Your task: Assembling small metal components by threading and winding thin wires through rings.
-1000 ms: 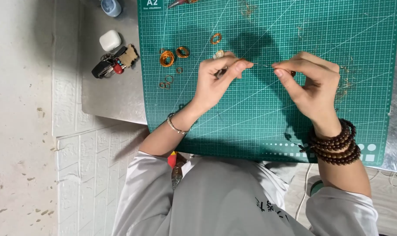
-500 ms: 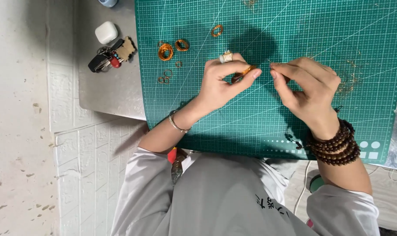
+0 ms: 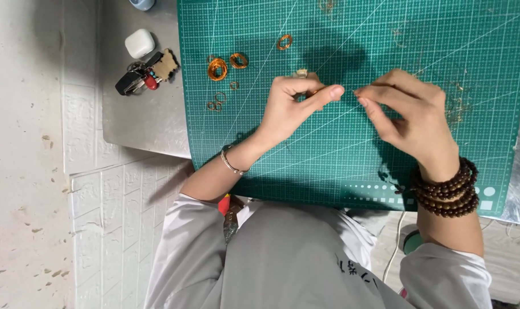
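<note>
Left hand and right hand close together over the green cutting mat, fingertips nearly meeting, each pinched shut on something too thin to make out, maybe fine wire. 2 copper wire coils flat on the mat well to the left, small wire rings just below them. Key bunch and white case on the grey table beside the mat.

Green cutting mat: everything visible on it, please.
The green cutting mat lies flat on a grey metal tabletop, running out of frame at the top. It looks rubbery, printed with a fine white grid, diagonal guide lines and white shapes near its front edge. Small copper wire coils and wire scraps lie on it. The left hand and right hand pinch fine wire above it.
</note>
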